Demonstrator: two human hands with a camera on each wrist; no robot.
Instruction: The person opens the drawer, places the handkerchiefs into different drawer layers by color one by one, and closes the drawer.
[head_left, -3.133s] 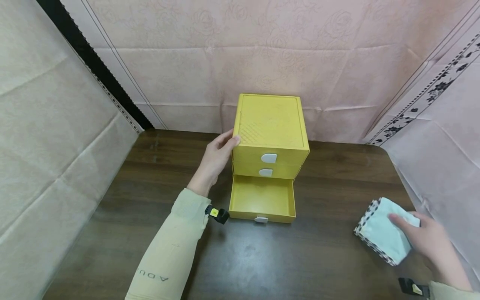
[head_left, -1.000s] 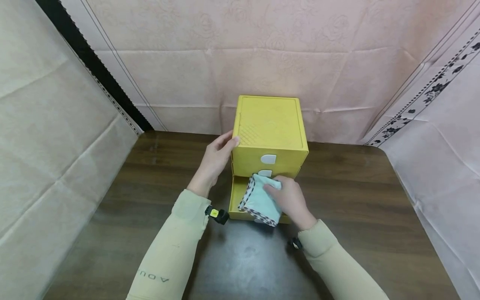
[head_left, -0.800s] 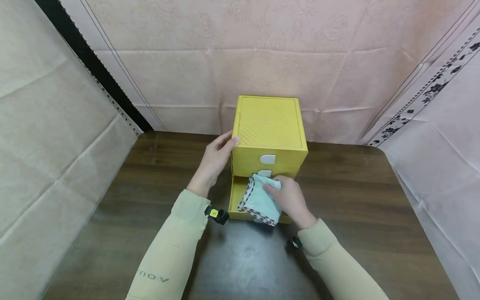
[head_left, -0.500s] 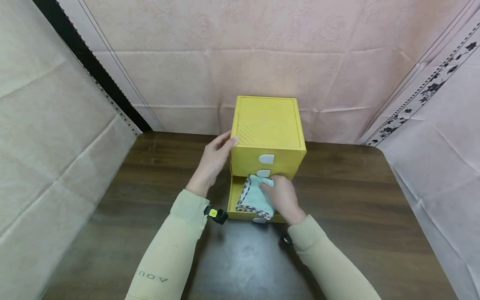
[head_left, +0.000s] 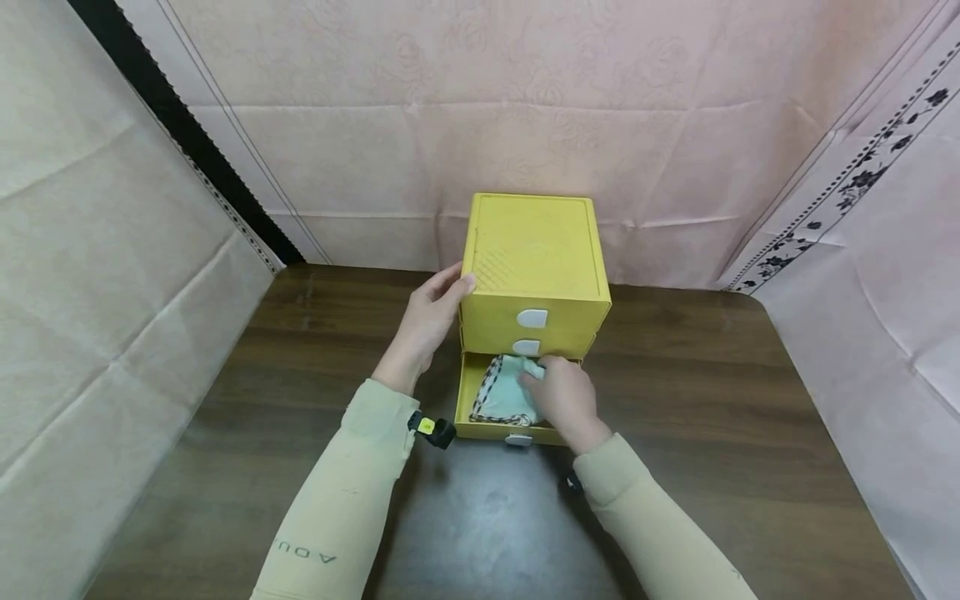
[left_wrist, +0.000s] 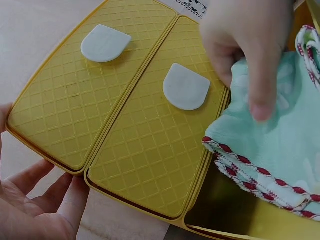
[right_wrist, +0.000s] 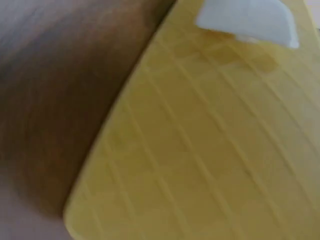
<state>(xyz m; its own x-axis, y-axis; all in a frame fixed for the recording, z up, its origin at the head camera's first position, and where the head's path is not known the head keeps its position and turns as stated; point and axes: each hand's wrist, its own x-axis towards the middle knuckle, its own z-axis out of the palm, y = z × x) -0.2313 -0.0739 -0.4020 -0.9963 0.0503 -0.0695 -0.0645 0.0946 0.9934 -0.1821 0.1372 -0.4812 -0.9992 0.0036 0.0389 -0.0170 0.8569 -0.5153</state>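
Note:
A yellow three-tier drawer unit (head_left: 536,250) stands on the table, its bottom drawer (head_left: 468,392) pulled out. My left hand (head_left: 427,325) holds the unit's left side, thumb on the top front corner; in the left wrist view its fingers (left_wrist: 72,205) lie against the side. With my right hand (head_left: 566,400) I pinch a folded mint-green towel (head_left: 506,396), thumb on top. The towel lies inside the open drawer, its patterned braided border toward the left and front. In the left wrist view the border (left_wrist: 260,180) looks red and white. My right hand is out of the right wrist view.
Both upper drawers are closed, with white tabs (left_wrist: 105,44) on their fronts. The right wrist view shows a yellow drawer front (right_wrist: 200,140) above the brown table (head_left: 675,417). Pale cloth hangings (head_left: 360,150) enclose the back and sides.
My right hand has brought the towel from the table's right side to the open drawer, then lowered it inside. The left hand has stayed on the unit.

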